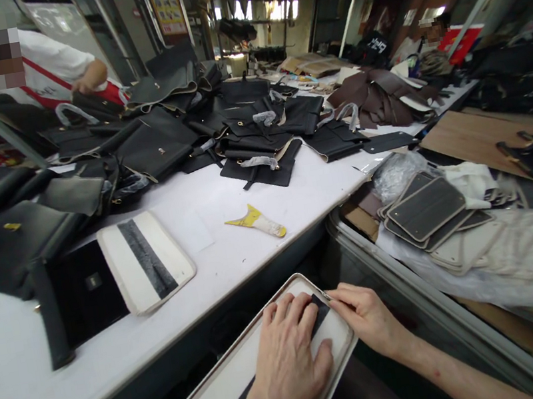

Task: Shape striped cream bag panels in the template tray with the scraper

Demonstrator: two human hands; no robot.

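A cream rounded panel (217,396) with a dark strip (320,309) down its middle lies in front of me below the table edge. My left hand (289,358) lies flat on it, fingers stretched out over the strip. My right hand (366,318) sits at the panel's far right corner, fingers pinched together on a small thin tool (330,297) at the strip's end.
On the white table (225,192) lie a matching cream panel (147,259) on a black bag piece (77,300), a yellow scraper (254,220) and piles of black bags (245,128). Stacked grey panels (427,208) fill a bin at right. Another person's arm (90,76) works at the far left.
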